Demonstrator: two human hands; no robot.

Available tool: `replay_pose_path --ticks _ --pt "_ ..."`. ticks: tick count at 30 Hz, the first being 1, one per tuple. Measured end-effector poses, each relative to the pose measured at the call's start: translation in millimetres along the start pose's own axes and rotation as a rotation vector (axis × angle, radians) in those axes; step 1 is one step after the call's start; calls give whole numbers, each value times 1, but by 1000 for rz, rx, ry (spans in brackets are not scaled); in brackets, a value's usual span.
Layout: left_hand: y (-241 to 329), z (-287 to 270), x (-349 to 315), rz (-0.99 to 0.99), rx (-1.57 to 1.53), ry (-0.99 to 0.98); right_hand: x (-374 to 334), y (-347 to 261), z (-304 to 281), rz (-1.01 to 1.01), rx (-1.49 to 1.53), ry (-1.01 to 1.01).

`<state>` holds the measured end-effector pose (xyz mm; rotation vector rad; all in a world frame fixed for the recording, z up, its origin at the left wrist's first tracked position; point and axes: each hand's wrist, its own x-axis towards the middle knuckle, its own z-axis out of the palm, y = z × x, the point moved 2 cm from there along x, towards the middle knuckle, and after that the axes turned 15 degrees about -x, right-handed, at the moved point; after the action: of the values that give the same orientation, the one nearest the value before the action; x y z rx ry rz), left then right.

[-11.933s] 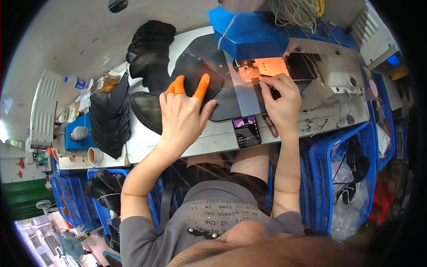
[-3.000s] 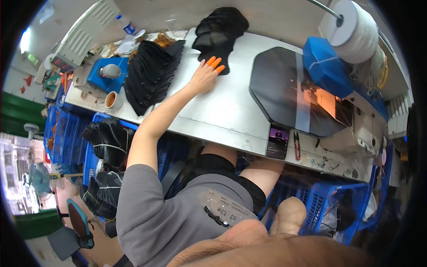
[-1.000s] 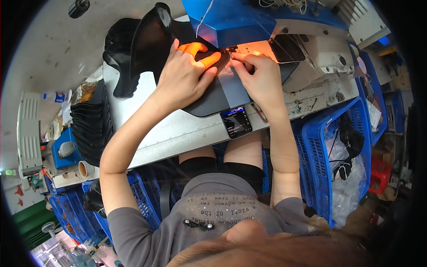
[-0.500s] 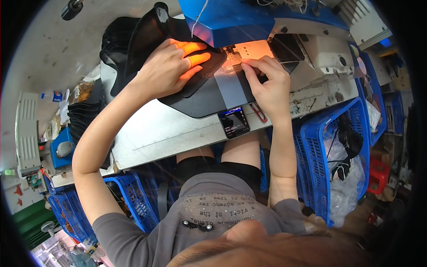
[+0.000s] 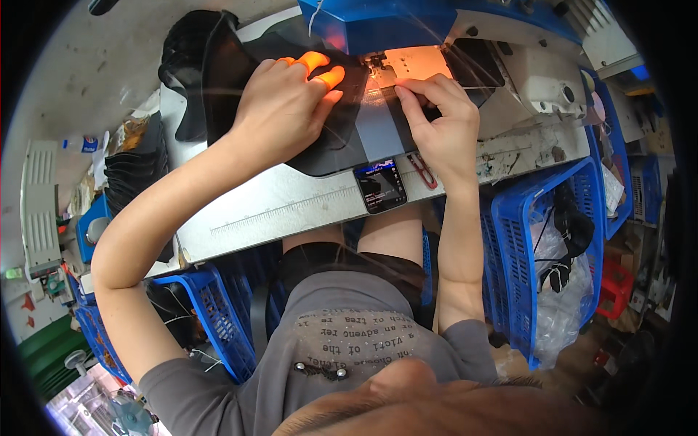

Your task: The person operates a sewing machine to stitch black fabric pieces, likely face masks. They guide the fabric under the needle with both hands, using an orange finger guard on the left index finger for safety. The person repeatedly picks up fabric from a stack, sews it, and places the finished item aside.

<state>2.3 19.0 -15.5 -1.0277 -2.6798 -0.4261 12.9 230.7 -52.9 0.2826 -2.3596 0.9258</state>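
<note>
My left hand lies spread on a black sheet piece, orange covers on some of its fingers. It holds the piece flat against the sewing machine bed, left of the needle area. A grey strip runs along the piece toward the needle. My right hand pinches thumb and forefinger together at the strip's far right edge, just beside the presser foot. Its other fingers are curled. The blue machine head stands over the far part of the work, and its lamp lights this spot orange.
Stacked black pieces lie at the far left. Near the table's front edge are a phone and red thread snips. A blue basket with plastic bags stands right; another blue basket stands below left.
The whole view has shifted, so the table sits higher in it. My left elbow has swung outward. The raised black curl left of the machine lies lower. My right hand keeps its pinch.
</note>
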Motion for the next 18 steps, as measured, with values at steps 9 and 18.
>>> replay_pose_path --ticks 9,18 --pt "36 16 11 -184 115 93 1 -1 1 -14 8 0" --pt "29 28 19 -188 130 243 -4 -13 -1 -267 -98 -91"
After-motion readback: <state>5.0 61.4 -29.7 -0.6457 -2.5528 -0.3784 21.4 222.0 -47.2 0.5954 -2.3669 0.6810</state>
